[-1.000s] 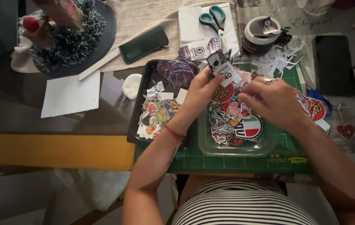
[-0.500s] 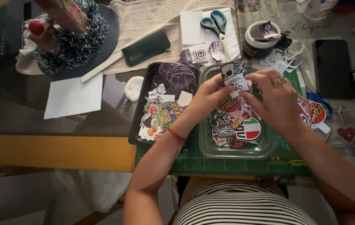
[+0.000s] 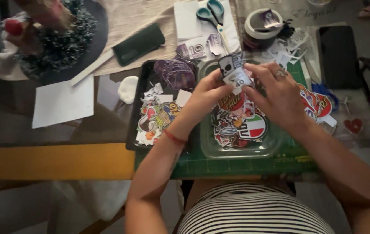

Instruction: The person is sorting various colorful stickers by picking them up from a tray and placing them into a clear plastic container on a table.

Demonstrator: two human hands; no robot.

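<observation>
Your cluttered worktable carries a green cutting mat (image 3: 237, 167) under both hands. Just left of your left hand (image 3: 206, 96) sits the black tray (image 3: 134, 130) of cut-outs. That hand pinches the small black-and-white sticker (image 3: 233, 73) from the left, and your right hand (image 3: 276, 93) pinches its other edge. Since a second ago you've raised the sticker slightly above the clear tray (image 3: 241, 149), so it's picked out, not yet placed.

teal scissors (image 3: 213, 11), dark phone (image 3: 338, 56), green case (image 3: 138, 43)
</observation>
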